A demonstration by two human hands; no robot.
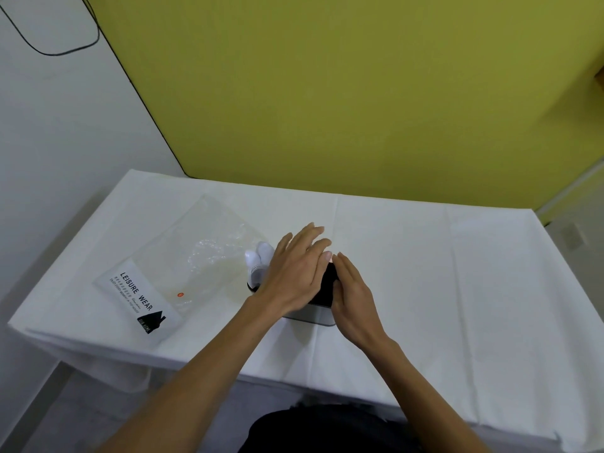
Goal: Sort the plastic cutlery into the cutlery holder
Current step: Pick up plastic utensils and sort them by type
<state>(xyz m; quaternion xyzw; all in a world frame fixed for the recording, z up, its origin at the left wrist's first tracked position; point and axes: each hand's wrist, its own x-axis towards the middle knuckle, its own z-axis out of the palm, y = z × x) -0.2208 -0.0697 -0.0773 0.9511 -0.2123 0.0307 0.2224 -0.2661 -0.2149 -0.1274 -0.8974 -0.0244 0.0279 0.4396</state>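
Spoons (260, 256) (white, bowls up) stand in the dark cutlery holder (315, 317); our left hand (294, 273) and right hand (353, 295), both flat and empty, hide the rest.

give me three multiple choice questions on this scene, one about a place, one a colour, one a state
1. Where does the clear bag lie?
A. on the table, left of the holder
B. inside the holder
C. on the floor

2. What colour are the spoons standing in the holder?
A. red
B. white
C. black

3. How are the fingers of the left hand?
A. curled in a fist
B. stretched out above the holder
C. pinching the bag

Answers:
1 A, the bag lies flat on the white cloth to the left of the holder.
2 B, white spoon bowls stick up at the holder's left end.
3 B, the fingers lie straight over the holder, with nothing seen in them.
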